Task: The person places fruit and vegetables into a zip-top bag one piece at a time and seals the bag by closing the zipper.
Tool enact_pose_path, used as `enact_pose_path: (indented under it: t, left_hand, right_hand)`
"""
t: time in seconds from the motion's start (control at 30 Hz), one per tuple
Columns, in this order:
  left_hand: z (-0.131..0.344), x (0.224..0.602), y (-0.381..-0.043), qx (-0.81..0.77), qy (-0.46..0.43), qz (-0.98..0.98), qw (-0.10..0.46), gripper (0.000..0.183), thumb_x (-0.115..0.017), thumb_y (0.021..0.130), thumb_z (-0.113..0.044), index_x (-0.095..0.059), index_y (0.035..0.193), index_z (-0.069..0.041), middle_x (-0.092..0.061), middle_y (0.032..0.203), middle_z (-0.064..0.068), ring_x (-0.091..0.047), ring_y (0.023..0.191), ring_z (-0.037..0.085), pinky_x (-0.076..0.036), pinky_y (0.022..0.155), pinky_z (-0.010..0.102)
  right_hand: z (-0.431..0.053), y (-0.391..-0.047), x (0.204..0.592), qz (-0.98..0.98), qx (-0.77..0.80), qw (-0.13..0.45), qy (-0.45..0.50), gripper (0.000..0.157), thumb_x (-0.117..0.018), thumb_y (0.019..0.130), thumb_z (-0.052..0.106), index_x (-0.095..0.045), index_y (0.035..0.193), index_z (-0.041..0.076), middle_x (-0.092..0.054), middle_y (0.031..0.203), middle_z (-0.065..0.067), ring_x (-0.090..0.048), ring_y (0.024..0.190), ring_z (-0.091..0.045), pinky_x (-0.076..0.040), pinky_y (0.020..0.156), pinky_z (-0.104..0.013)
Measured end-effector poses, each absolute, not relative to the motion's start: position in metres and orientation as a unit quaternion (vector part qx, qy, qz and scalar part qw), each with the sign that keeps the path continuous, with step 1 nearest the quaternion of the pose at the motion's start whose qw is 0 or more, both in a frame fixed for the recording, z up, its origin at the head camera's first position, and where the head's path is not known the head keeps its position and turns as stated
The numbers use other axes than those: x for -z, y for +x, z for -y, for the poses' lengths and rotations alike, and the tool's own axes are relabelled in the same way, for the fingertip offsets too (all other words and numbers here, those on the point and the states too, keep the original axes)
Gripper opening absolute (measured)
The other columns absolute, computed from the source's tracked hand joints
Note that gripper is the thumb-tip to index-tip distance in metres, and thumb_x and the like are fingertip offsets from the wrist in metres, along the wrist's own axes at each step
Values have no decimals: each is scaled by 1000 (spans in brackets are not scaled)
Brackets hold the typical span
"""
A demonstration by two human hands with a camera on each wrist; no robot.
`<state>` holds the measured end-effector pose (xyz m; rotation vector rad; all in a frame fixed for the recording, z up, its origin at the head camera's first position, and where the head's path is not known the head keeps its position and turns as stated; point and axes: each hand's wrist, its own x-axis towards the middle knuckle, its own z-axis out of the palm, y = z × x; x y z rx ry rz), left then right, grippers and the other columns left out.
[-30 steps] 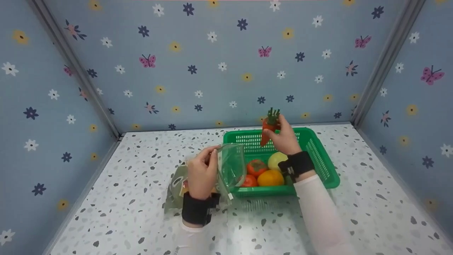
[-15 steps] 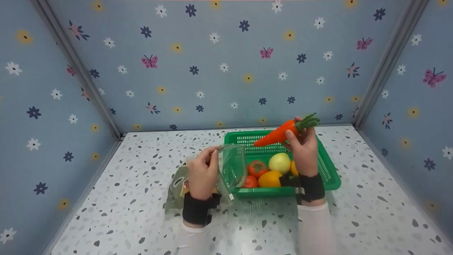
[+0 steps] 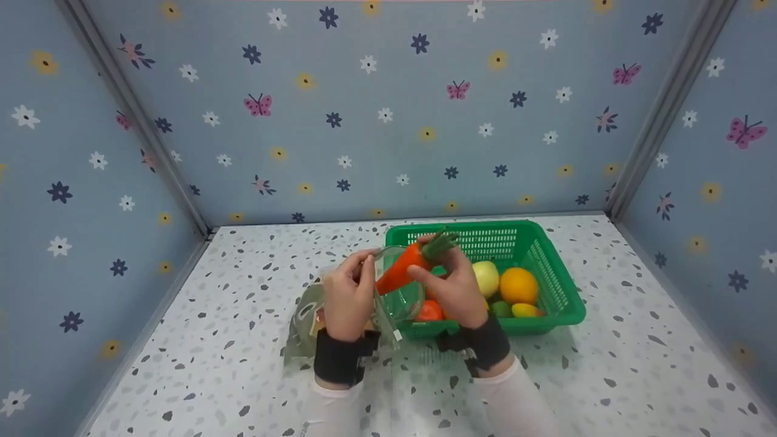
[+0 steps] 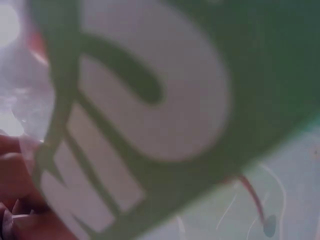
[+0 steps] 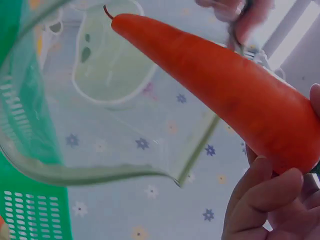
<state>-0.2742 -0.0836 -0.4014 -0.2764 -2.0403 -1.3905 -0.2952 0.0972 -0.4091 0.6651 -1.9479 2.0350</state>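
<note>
My left hand [image 3: 349, 297] pinches the rim of a clear and green zip bag [image 3: 297, 331], whose mouth gapes toward the right. In my right hand [image 3: 458, 294] is an orange toy-like carrot [image 3: 397, 270], gripped near its green top, with the tip pointing down-left at the bag's mouth. The right wrist view has the carrot [image 5: 225, 90] lying across the bag's open rim [image 5: 85, 179]; whether its tip is inside I cannot tell. White lettering on the green bag [image 4: 270, 65] fills the left wrist view, beside fingers [image 4: 30, 190].
A green plastic basket [image 3: 567, 297] stands right of the bag. It holds an orange [image 3: 519, 285], a pale yellow-green round fruit [image 3: 485, 278], a tomato [image 3: 430, 311] and other produce, partly behind the right hand. Flowered walls enclose the speckled tabletop [image 3: 230, 303].
My right hand swung the carrot right over the basket, then brought it left and down to the bag's mouth. My left hand stayed in place holding the bag.
</note>
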Motion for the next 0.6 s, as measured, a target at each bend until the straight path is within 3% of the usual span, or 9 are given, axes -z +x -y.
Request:
enact_pose_path:
  t: [0.2,0.33,0.43,0.6]
  left_hand:
    - [84,401,-274,528,-109,776,328,18,-61,102,-7,-77,107,0,-38,57,-4,-30,47,1,-28,47,20]
    - [84,401,-273,523,-119,773,340,19,-60,103,-6,-77,107,-1,-42,53,-2,-34,47,-2,-29,46,21]
    - [83,401,-272,515,-122,774,349,19,-60,102,-6,-77,107,-1,-43,54,-1,-34,47,-3,-29,46,21]
    - [81,401,-270,500,-117,784,348,19,-59,102,-5,-77,109,-2,-37,57,-5,-26,49,-1,-25,50,21]
  right_hand:
    - [-67,-301,434,690,-690,17,220,55,-79,93,23,-55,138,1,-62,135,-22,-67,103,-21,-58,83,-29]
    - [-52,-303,451,710,-665,-47,227,48,-70,98,16,-54,139,-3,-62,137,-24,-65,116,-26,-57,97,-35]
    - [-46,-303,459,728,-635,-63,251,42,-63,98,7,-56,137,-7,-61,137,-26,-59,125,-30,-52,106,-41]
    - [-42,-300,462,755,-583,-68,294,39,-65,98,7,-60,136,-4,-65,133,-23,-62,120,-30,-53,104,-40]
